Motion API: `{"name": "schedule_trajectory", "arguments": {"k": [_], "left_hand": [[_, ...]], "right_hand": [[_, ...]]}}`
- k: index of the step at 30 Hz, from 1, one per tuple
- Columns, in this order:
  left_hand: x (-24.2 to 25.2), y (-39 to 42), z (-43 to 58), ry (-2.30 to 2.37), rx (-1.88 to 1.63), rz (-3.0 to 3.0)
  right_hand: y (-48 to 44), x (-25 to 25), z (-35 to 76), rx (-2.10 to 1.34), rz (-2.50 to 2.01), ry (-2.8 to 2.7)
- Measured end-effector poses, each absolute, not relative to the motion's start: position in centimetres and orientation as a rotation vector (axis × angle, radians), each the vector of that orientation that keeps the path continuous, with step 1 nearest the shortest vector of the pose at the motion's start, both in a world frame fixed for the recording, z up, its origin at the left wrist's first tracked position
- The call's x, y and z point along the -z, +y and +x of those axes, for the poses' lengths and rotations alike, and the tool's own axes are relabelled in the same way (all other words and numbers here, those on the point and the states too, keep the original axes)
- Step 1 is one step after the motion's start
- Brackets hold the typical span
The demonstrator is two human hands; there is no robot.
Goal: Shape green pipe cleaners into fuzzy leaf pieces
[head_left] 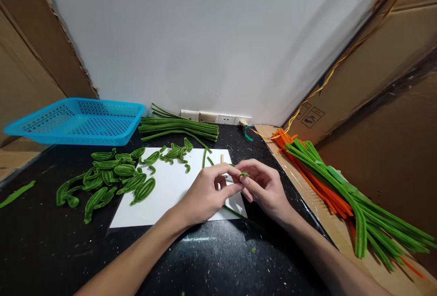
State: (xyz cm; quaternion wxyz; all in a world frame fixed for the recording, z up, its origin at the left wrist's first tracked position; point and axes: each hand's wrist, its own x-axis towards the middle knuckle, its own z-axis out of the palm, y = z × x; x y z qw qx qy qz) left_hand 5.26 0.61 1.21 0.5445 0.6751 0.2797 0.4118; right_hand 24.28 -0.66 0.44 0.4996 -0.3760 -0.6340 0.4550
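Note:
Both my hands meet above the right part of a white sheet. Pinched between the fingertips of my right hand is a small curled end of green fuzzy stem. My left hand is closed against it, thumb and fingers touching the same piece. Below the hands a thin green stem runs down to the right. Behind my left hand a small wooden stick partly shows. Several green leaf-like looped shapes lie on the sheet's left part and the black table beside it.
A blue perforated basket stands at the back left. Dark green stems lie in a bundle before the wall sockets. On the right, bright green stems and orange stems rest on cardboard. A yellow wire hangs along the boxes.

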Motion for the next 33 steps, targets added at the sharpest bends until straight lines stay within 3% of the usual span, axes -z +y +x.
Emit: {"name": "schedule_trajectory", "arguments": {"k": [8,14,33], "left_hand": [[-1.5,0.8,4.8,0.644,-0.916,1.509],[-0.5,1.1,5.4,0.629,-0.807,1.287],[-0.9,1.6,4.3,0.755,-0.771,1.543]], "right_hand": [[-0.8,-0.3,24.5,-0.559,-1.043,-1.649],[-1.0,-0.5,24.6,-0.307,-0.907,-1.823],[-1.1,-0.7,24.7,-0.250,-0.889,-1.943]]}}
